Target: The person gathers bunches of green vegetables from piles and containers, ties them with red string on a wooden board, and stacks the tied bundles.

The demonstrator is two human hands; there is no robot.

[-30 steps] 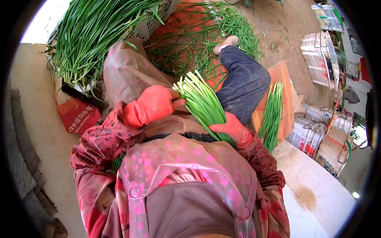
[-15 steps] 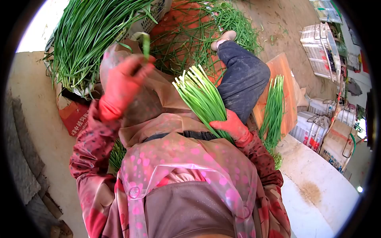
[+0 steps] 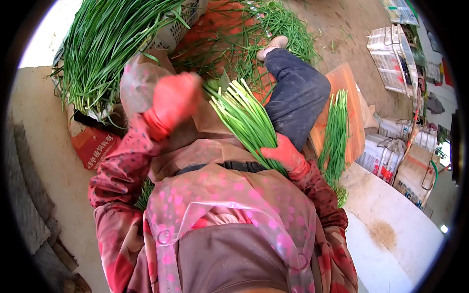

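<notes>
My right hand [image 3: 284, 155], in a red rubber glove, is wrapped round a bunch of long green stalks [image 3: 244, 119] with pale ends pointing up and away from me. To the left of those pale ends is my left hand [image 3: 175, 102], also in a red glove and raised over my lap. Motion smears its fingers, and a blurred bit of green shows between it and the bunch. Another bunch of green stalks [image 3: 334, 132] lies on a wooden board [image 3: 355, 139] to the right. A large heap of stalks [image 3: 112, 49] fills the upper left.
Loose green leaves [image 3: 288, 29] are strewn over an orange sheet [image 3: 220, 24] beyond my legs. A white basket [image 3: 178, 29] stands by the heap. White crates [image 3: 389, 56] line the right side. A red bag [image 3: 95, 146] lies at the left, and a white surface [image 3: 386, 229] at lower right.
My left hand left the pale ends, swung left with a piece of green, then came back right towards the bunch. My right hand has kept its hold on the bunch.
</notes>
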